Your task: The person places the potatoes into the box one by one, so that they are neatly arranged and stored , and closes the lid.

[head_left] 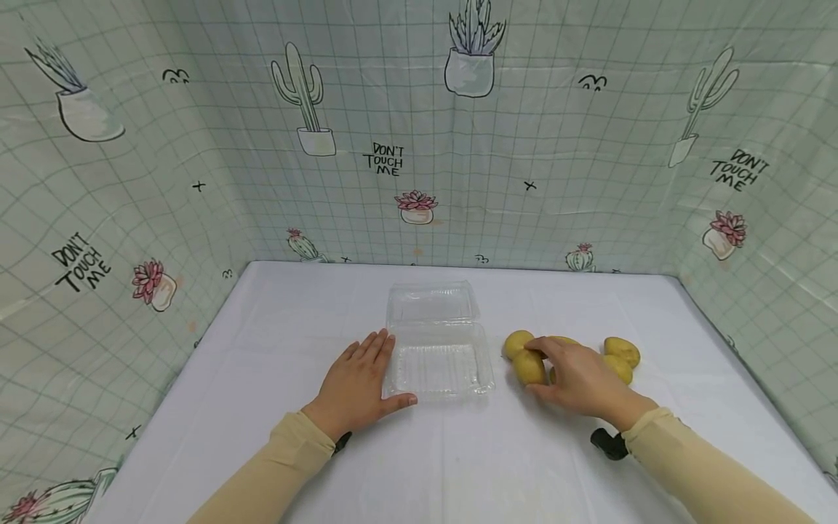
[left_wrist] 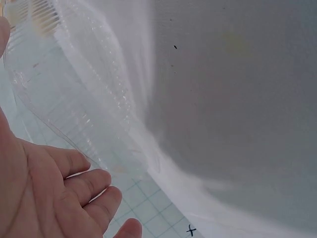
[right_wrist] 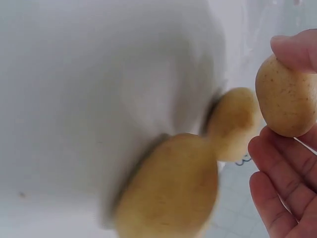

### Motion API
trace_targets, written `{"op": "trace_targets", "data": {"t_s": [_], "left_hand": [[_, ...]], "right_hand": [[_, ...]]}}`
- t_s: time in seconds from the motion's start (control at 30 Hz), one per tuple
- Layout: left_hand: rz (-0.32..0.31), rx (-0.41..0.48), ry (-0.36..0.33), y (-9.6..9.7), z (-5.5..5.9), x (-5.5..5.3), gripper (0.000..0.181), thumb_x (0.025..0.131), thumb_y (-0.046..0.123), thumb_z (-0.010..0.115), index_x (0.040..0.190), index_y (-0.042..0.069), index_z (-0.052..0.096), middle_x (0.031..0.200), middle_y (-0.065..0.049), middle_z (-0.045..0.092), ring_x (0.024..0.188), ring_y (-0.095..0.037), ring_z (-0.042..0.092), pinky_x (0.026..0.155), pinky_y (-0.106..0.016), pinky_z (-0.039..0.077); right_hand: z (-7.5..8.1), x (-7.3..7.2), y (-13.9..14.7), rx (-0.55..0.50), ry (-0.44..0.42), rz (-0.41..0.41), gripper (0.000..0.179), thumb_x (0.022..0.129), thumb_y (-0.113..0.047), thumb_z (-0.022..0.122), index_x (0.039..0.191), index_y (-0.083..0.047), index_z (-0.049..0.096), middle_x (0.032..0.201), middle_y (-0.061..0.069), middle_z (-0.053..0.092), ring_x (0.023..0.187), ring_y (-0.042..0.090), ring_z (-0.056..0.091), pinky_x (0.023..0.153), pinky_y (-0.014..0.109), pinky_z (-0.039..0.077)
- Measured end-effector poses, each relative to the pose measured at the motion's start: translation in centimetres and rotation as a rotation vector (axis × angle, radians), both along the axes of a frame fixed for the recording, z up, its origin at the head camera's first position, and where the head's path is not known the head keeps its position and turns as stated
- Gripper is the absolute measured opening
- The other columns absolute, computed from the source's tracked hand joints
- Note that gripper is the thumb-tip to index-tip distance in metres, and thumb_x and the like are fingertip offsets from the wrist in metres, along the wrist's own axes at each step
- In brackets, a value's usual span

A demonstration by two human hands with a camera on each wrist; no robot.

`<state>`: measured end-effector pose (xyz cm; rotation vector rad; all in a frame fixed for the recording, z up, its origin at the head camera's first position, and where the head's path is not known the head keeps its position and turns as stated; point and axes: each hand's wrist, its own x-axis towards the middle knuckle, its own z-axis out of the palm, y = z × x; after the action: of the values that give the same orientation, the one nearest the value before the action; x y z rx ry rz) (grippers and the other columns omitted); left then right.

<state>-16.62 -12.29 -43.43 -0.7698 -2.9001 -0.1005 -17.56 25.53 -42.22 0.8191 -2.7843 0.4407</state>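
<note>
My right hand (head_left: 579, 378) pinches a yellow potato (head_left: 529, 367) between thumb and fingertips; in the right wrist view the held potato (right_wrist: 287, 96) shows small brown specks. Another potato (head_left: 517, 342) lies just beyond it, and more potatoes (head_left: 622, 351) sit behind and right of the hand, partly hidden by it. A clear plastic clamshell box (head_left: 435, 371) lies with its lid (head_left: 432, 302) folded back, away from me. My left hand (head_left: 356, 386) is flat with straight fingers at the box's left edge, its thumb near the front corner.
A white cloth covers the table (head_left: 314, 306). Behind and on both sides hangs a curtain (head_left: 419, 116) with a grid and cactus print. Black wrist gear (head_left: 609, 442) sits under the right wrist.
</note>
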Motion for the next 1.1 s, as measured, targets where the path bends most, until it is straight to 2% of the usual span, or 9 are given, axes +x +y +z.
{"op": "trace_targets", "data": {"t_s": [0.17, 0.37, 0.57, 0.83, 0.97, 1.1], "left_hand": [[-0.001, 0.006, 0.002, 0.0, 0.0, 0.1, 0.104, 0.087, 0.076, 0.051, 0.151, -0.004, 0.036, 0.155, -0.021, 0.036, 0.143, -0.033, 0.034, 0.114, -0.048, 0.030], [0.003, 0.008, -0.009, 0.0, -0.1, 0.0, 0.104, 0.087, 0.077, 0.051, 0.152, -0.003, 0.035, 0.155, -0.021, 0.036, 0.143, -0.033, 0.034, 0.114, -0.048, 0.029], [0.003, 0.005, 0.004, 0.0, -0.2, -0.1, 0.104, 0.087, 0.077, 0.051, 0.151, -0.004, 0.036, 0.155, -0.021, 0.036, 0.143, -0.033, 0.034, 0.114, -0.048, 0.030], [-0.005, 0.026, -0.003, 0.0, 0.0, -0.1, 0.104, 0.087, 0.075, 0.054, 0.151, -0.005, 0.037, 0.153, -0.022, 0.038, 0.142, -0.034, 0.035, 0.113, -0.049, 0.030], [-0.013, 0.044, -0.010, 0.1, 0.0, 0.0, 0.103, 0.087, 0.073, 0.056, 0.150, -0.006, 0.037, 0.153, -0.023, 0.038, 0.142, -0.035, 0.034, 0.113, -0.050, 0.030], [0.000, 0.017, -0.006, 0.0, -0.1, 0.0, 0.104, 0.087, 0.075, 0.052, 0.151, -0.005, 0.036, 0.154, -0.022, 0.037, 0.143, -0.033, 0.034, 0.114, -0.047, 0.029]], "right_hand": [[1.5, -0.8, -1.0, -0.036, -0.012, 0.047, 0.059, 0.072, -0.023, 0.089, 0.121, -0.004, 0.063, 0.108, 0.001, 0.068, 0.091, 0.018, 0.066, 0.078, 0.038, 0.055], [3.6, -1.6, -4.0, -0.074, -0.123, 0.083, 0.055, 0.076, -0.026, 0.087, 0.123, -0.009, 0.064, 0.110, -0.005, 0.067, 0.096, 0.015, 0.065, 0.084, 0.038, 0.053], [4.4, -2.2, -8.1, -0.075, -0.210, 0.124, 0.053, 0.076, -0.028, 0.086, 0.121, -0.011, 0.064, 0.108, -0.009, 0.066, 0.095, 0.013, 0.065, 0.082, 0.034, 0.052], [2.9, -3.0, -12.3, -0.089, -0.317, 0.147, 0.053, 0.075, -0.025, 0.084, 0.121, -0.007, 0.064, 0.103, -0.004, 0.067, 0.082, 0.012, 0.064, 0.074, 0.028, 0.052], [1.9, -3.4, -13.2, -0.088, -0.321, 0.107, 0.050, 0.075, -0.023, 0.085, 0.118, -0.008, 0.065, 0.101, -0.004, 0.068, 0.080, 0.008, 0.061, 0.075, 0.028, 0.052], [1.1, -3.7, -13.9, -0.098, -0.344, 0.056, 0.049, 0.074, -0.024, 0.086, 0.116, -0.008, 0.065, 0.101, -0.003, 0.067, 0.083, 0.009, 0.059, 0.078, 0.030, 0.051]]}}
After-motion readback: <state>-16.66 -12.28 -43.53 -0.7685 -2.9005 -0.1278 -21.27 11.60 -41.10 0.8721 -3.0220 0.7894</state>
